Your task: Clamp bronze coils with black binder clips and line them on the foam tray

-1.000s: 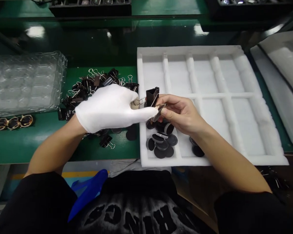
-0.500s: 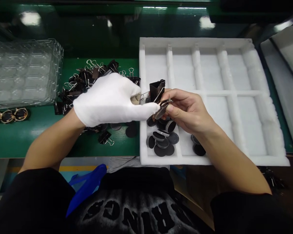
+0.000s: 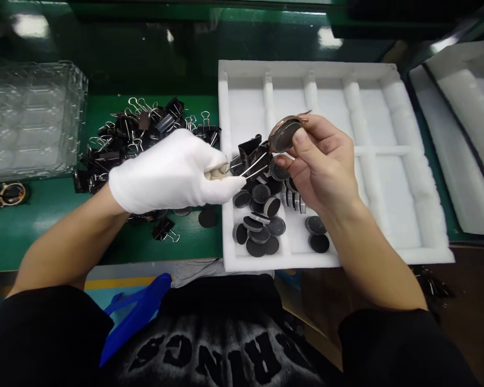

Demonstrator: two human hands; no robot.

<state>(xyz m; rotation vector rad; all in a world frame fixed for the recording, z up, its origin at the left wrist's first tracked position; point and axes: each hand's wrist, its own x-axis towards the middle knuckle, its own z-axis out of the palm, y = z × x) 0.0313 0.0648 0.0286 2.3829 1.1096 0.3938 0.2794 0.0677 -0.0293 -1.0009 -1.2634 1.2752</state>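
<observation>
My left hand (image 3: 171,174), in a white glove, is closed on the wire handles of a black binder clip (image 3: 250,156). My bare right hand (image 3: 325,161) pinches a round piece with a rose-gold rim and a dark face (image 3: 285,135), tilted on edge between thumb and fingers. The clip's jaws are close beside this piece; whether they touch cannot be made out. Under both hands, several black discs (image 3: 260,192) lie loose in the near left compartment of a white foam tray (image 3: 339,262).
A heap of binder clips (image 3: 123,126) lies on the green table (image 3: 185,247) to the left, with a single clip (image 3: 165,230) nearer me. Stacked clear plastic trays (image 3: 32,118) and round gold-rimmed pieces (image 3: 12,194) are at far left. White foam (image 3: 460,145) leans at right.
My right hand has lifted the round piece up and away from the clip, turning its dark face into view. My left hand keeps hold of the clip. The view has shifted slightly.
</observation>
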